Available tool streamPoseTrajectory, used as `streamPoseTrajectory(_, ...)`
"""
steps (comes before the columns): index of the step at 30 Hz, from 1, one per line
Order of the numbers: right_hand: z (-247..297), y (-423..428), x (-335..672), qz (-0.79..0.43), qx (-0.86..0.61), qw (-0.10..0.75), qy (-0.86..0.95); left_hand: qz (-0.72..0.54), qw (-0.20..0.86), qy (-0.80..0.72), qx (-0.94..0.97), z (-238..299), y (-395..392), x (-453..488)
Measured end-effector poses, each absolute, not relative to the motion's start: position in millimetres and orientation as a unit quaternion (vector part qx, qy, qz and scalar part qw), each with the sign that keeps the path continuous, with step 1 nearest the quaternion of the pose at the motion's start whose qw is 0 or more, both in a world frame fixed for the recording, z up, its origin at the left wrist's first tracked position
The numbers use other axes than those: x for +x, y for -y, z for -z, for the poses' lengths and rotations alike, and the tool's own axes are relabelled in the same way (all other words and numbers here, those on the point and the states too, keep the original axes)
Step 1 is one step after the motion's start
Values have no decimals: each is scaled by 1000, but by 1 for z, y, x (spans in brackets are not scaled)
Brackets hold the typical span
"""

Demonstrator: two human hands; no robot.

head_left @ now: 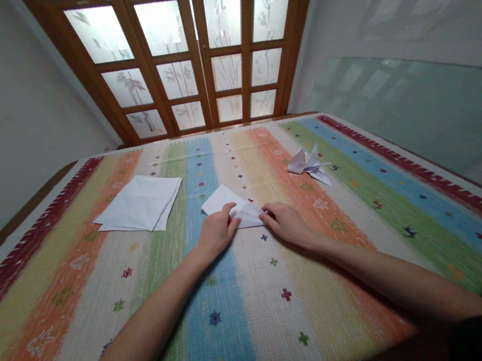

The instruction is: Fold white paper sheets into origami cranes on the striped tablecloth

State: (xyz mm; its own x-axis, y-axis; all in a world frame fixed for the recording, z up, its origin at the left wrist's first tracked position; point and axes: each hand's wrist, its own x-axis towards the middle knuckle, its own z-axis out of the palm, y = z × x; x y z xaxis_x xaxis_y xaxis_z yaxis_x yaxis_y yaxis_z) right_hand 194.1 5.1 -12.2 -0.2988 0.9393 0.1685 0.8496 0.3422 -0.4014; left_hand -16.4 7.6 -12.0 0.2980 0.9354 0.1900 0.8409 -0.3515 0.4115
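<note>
A partly folded sheet of white paper [224, 197] lies on the striped cloth in the middle of the table. My left hand [220, 229] rests on its left side, thumb and forefinger pressing the paper down. At its right corner my right hand [286, 222] pinches a folded edge between thumb and fingers. Both hands are closed on the same sheet. The fingers partly cover its lower edge and right corner.
A stack of white paper sheets [139, 204] lies to the left. On the right sits a folded white paper crane [308, 165]. The striped tablecloth [220, 351] covers the table. Wooden doors with glass panes [200, 49] stand beyond, and a glass board [413, 102] leans at the right wall.
</note>
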Motion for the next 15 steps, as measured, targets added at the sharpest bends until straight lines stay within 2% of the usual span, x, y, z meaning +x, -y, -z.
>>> streamPoseTrajectory(4, 16, -8, 191, -120, -569, 196, 789, -157, 53, -547, 821, 12, -5, -11)
streamPoseTrajectory(8, 16, -6, 194, -133, -541, 207, 804, -158, -9, -461, 873, 19, -5, -10)
streamPoseTrajectory(11, 14, -5, 199, -160, -536, 225, 798, -178, 29, -394, 901, 27, -8, -12)
streamPoseTrajectory(15, 19, -7, 207, -186, -496, 265, 806, -284, 114, -410, 859, 34, -12, -18)
